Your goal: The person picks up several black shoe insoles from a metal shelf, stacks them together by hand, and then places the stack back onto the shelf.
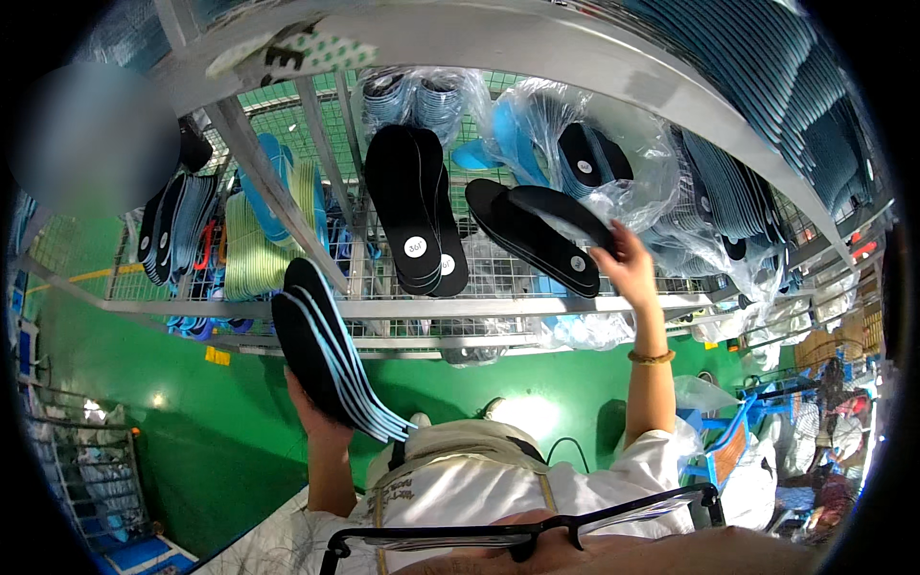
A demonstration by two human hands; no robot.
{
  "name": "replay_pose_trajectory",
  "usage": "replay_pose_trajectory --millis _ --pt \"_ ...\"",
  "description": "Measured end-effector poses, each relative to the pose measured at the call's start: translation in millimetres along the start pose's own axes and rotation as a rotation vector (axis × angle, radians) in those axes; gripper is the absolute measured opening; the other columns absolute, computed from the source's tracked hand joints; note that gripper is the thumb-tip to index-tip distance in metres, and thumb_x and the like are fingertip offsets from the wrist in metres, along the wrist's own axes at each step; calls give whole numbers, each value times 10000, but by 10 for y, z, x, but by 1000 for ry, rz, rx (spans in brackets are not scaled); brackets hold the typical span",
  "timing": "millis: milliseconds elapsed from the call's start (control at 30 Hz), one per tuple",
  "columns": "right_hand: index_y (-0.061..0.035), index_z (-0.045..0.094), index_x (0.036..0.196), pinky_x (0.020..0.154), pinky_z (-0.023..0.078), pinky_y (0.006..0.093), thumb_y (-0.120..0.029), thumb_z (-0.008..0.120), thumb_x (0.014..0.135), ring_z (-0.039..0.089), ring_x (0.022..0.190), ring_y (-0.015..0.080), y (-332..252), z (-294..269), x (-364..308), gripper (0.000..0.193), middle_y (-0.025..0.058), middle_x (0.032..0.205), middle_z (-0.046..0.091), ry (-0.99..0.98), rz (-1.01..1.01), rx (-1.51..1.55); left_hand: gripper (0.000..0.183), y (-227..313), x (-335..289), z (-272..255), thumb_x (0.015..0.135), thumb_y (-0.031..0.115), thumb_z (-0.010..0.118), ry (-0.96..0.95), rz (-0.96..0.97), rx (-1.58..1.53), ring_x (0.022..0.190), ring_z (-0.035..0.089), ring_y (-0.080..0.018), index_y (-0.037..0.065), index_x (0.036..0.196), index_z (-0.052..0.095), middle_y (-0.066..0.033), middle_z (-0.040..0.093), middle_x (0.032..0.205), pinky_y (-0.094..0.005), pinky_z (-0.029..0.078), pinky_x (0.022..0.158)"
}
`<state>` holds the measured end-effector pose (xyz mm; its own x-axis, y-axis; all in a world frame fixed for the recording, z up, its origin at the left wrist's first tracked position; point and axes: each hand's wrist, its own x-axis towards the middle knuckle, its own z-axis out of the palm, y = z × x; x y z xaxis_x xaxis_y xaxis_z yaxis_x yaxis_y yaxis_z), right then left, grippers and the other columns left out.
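My left hand (319, 422) holds up a fanned stack of black insoles (316, 350) with light blue undersides; most of its fingers are hidden behind the stack. Over the wire rack, my right hand (628, 266) grips the heel end of a single black insole (561, 207). That insole is raised at an angle above a small pile of black insoles (522, 240), which partly shows beneath it. Just left of this pile lies another pile of black insoles (401, 187) with round white labels at the heels.
Grey metal bars (479, 309) frame the rack's front edge. Green-yellow insoles (251, 251) stand at the left, and plastic-bagged insoles (585, 153) lie behind. Dense rows of blue-grey insoles (733, 187) fill the right. A post (278, 182) slants near my left hand. A blue-framed chair (733, 441) stands at right.
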<state>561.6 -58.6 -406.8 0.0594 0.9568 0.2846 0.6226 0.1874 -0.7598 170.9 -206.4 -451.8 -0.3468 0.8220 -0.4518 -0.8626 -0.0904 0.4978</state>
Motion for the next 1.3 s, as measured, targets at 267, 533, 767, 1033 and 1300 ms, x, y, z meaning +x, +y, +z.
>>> replay_pose_trajectory --millis 267,533,767,1033,1300 --pt "32 406 1111 760 428 310 -135 478 780 534 821 174 162 -439 -82 377 149 986 520 277 -59 634 471 -29 -44 126 798 479 332 -139 -46 75 904 526 -196 163 1130 439 -29 511 1059 -364 450 740" --pt "17 415 1124 870 318 388 -479 627 614 438 990 323 85 488 50 742 213 1081 442 -162 -339 -599 449 -442 -79 192 814 442 340 -262 -169 77 988 486 -196 162 1154 427 -13 484 1120 -341 402 822" --pt "10 506 916 752 412 389 -562 548 639 524 876 320 -189 640 615 637 178 941 536 -526 102 -581 455 -669 -197 385 824 417 332 -362 -66 168 1008 476 -189 141 1178 399 -13 481 1129 -343 366 866" --pt "-62 513 844 536 416 387 -200 650 629 510 590 306 -290 591 59 290 113 678 498 78 -402 -242 473 -768 -208 361 825 403 347 -390 -81 141 1025 461 -214 124 1207 355 -47 445 1165 -359 369 865" --pt "-47 453 690 443 355 330 -34 667 584 469 509 256 -980 82 -495 239 86 611 466 644 -579 -178 414 -627 -296 689 846 370 324 -385 -159 15 965 487 -186 105 1151 411 -24 491 1090 -316 386 834"
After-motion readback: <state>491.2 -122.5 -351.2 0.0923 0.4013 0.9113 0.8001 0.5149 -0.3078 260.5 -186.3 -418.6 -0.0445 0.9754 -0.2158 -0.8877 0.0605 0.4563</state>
